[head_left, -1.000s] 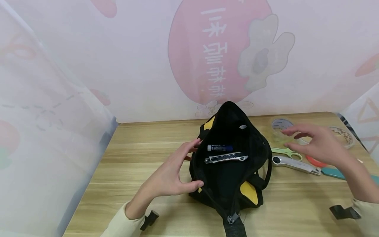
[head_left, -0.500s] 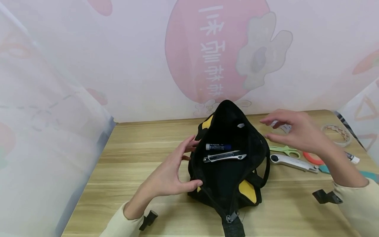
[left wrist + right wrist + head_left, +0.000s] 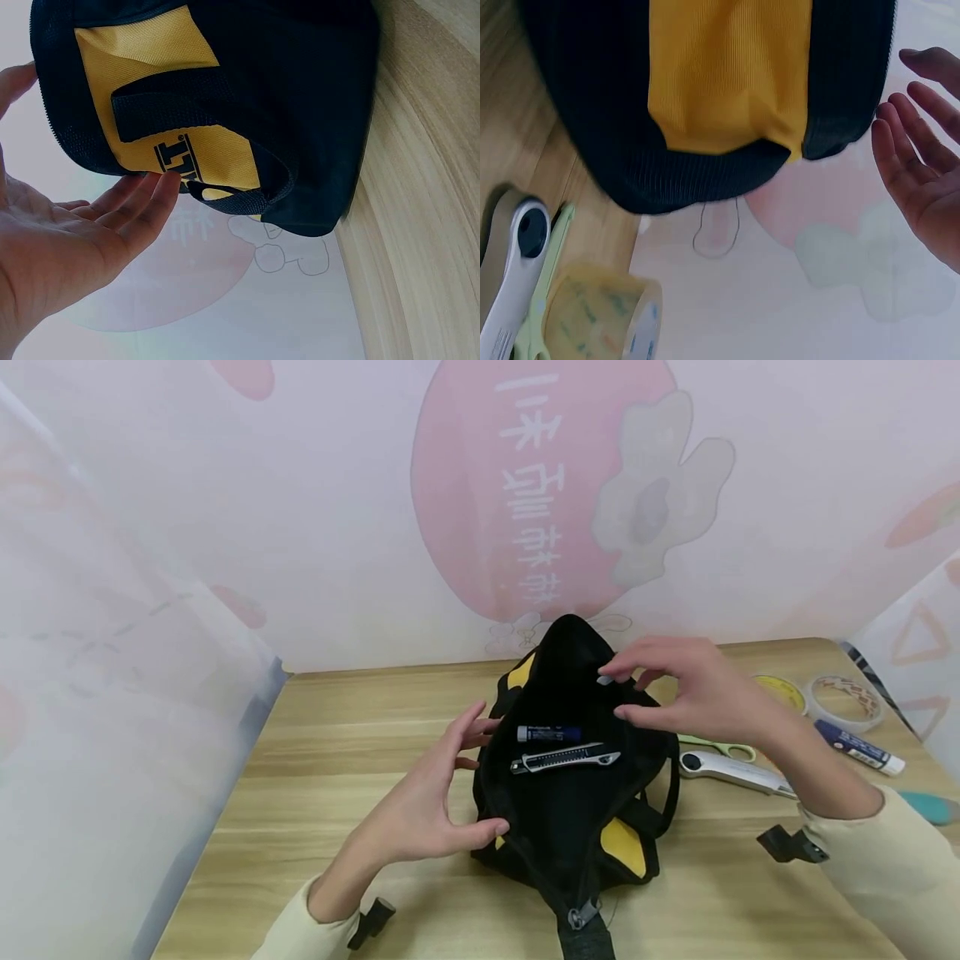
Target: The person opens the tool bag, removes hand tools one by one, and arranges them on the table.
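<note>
A black and yellow tool bag [image 3: 551, 852] stands unzipped on the table. Inside lie a glue stick [image 3: 551, 734] with a dark blue end and a box cutter [image 3: 566, 758]. My left hand [image 3: 427, 814] spreads along the left rim, its thumb near the front; in the left wrist view its fingertips [image 3: 161, 187] touch the yellow side panel from outside. Over the bag's right rim is my right hand [image 3: 690, 693], fingers loosely bent and holding nothing, fingertips above the opening. A small white tag [image 3: 604, 680] inside shows right at its index finger.
Right of the bag lie green scissors [image 3: 708, 742], a larger silver utility knife [image 3: 738, 772] and another glue stick [image 3: 858, 747]. Behind them are a yellowish tape roll [image 3: 783, 689] and a clear one [image 3: 843, 702]. A teal handle [image 3: 930, 807] shows beyond the right sleeve.
My right hand has moved left from over the tape rolls to above the bag opening, uncovering the second glue stick. The left hand stays at the rim.
</note>
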Tool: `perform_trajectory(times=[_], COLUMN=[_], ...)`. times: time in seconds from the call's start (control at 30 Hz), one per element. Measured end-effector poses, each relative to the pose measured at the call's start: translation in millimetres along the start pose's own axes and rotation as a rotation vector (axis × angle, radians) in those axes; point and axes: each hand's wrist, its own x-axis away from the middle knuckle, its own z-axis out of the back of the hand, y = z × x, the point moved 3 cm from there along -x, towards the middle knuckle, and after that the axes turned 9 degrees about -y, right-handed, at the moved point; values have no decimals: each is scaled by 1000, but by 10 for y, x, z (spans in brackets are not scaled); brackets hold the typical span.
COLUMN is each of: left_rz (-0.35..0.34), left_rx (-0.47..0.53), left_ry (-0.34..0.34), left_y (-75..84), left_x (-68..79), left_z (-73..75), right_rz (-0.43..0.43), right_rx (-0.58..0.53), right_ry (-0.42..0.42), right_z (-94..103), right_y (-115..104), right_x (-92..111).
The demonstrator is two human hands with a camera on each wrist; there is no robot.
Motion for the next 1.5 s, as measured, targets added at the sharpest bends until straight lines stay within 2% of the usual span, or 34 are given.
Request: perform_trajectory(times=[0.13, 0.5, 0.83, 1.03, 1.17, 1.3, 1.5], left_rz=[1, -10, -12, -9, -3, -2, -11], left_rx=[2, -2, -3, -1, 2, 0, -1], left_ry=[2, 10, 10, 6, 4, 3, 6], left_y=[-3, 17, 23, 34, 33, 36, 28], left_x=[17, 6, 15, 10, 17, 18, 21], left_z=[-8, -6, -2, -6, -13, -2, 15], right_rz=[-19, -69, -176, -196, -225, -254, -274], right_rx=[12, -100, -119, -183, -249, -291, -305], right_ry=[-63, -240, -347, -403, -410, -366, -339], right_z=[-106, -371, -570, -745, -828, -892, -1034], right_y=[-46, 5, 33, 64, 117, 201, 304], right_x=[-117, -341, -440, -517, -495, -441, -379])
